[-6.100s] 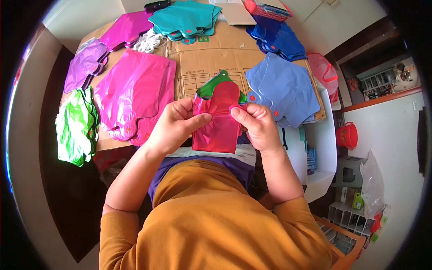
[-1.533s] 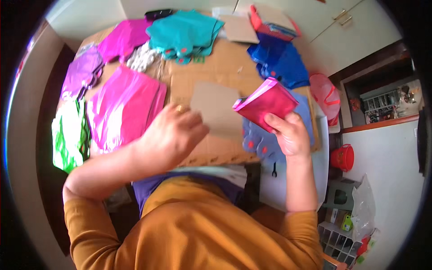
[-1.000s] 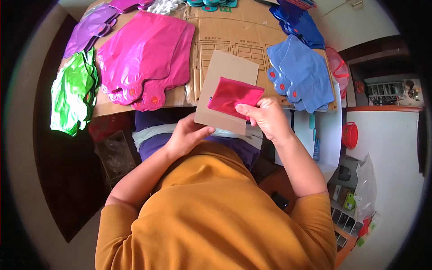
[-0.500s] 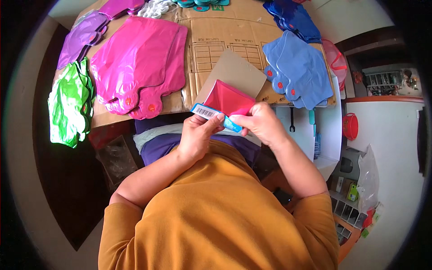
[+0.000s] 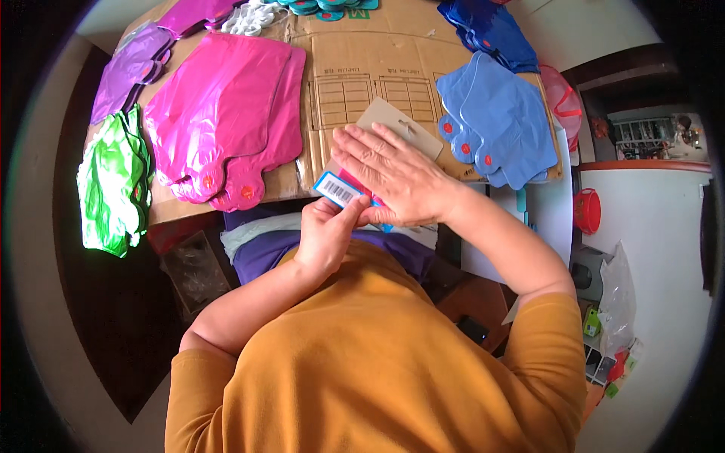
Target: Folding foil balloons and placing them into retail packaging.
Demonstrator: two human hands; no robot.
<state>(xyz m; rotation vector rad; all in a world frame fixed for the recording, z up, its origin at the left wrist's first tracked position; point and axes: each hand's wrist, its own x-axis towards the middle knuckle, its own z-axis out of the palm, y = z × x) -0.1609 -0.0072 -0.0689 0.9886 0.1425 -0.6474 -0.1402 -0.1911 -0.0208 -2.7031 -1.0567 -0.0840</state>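
pink foil, blue foil, green foil

— Worn on the head, looking steeply down over an orange-clad chest at the table.
— Close in, fisheye; edges bending toward the dark rim.

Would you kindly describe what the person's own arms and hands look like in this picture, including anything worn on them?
Both forearms are bare. The short mustard-orange sleeves of a plain top end above the elbows. The left hand and right hand wear no gloves, and no watch or bracelet shows at either wrist. Whether any finger carries a ring cannot be told here.
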